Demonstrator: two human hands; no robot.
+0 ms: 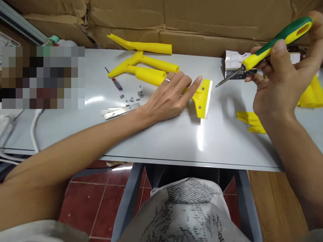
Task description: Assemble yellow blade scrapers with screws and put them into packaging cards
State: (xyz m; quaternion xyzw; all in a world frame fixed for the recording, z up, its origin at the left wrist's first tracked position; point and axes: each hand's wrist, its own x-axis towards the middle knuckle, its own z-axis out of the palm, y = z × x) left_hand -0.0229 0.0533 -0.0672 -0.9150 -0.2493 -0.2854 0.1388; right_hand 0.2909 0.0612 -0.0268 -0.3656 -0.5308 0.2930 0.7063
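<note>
My left hand [171, 95] is closed over the handle of a yellow scraper [202, 97], holding it down on the table. Two screws show in the scraper's head, and a thin blade runs along its right edge. Up at the right, my right hand [282, 70] grips a green and yellow screwdriver [267, 50], its tip pointing down and left toward the scraper, apart from it. Several loose screws [139, 94] lie left of my left hand. Beside my left wrist rest flat metal blades [122, 111].
Several yellow scraper handles [151, 48] lie at the back of the table [161, 144], near a small purple screwdriver [117, 84]. Yellow plastic pieces [252, 122] and a white and black box [236, 65] are at the right. Cardboard [202, 23] stands behind; white cables [35, 131] are at left.
</note>
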